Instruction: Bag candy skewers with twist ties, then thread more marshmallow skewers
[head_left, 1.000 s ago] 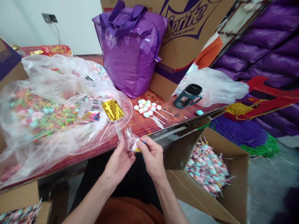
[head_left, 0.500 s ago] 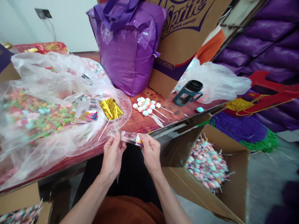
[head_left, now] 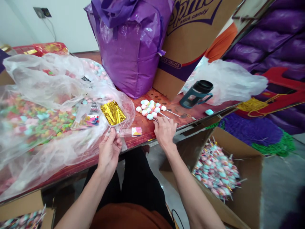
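My left hand (head_left: 109, 150) pinches one end of a small clear candy wrapper bag (head_left: 130, 132) with a printed pink and yellow end, held level over the table's front edge. My right hand (head_left: 165, 130) rests on the red table (head_left: 147, 127), its fingers closed on the white sticks of the pastel marshmallow lollipops (head_left: 149, 109) lying there. A bundle of gold twist ties (head_left: 112, 112) and a stack of printed wrapper bags (head_left: 87, 121) lie on clear plastic just left of the held bag.
A big clear plastic bag of coloured candies (head_left: 35, 117) covers the table's left. A purple bag (head_left: 131, 47) and a cardboard carton (head_left: 190, 41) stand behind. A dark mug (head_left: 197, 92) lies at right. An open box of wrapped lollipops (head_left: 219, 171) sits below right.
My right hand has let go of the wrapper bag and reached forward to the lollipop sticks on the table. The left hand keeps the bag, now held flat.
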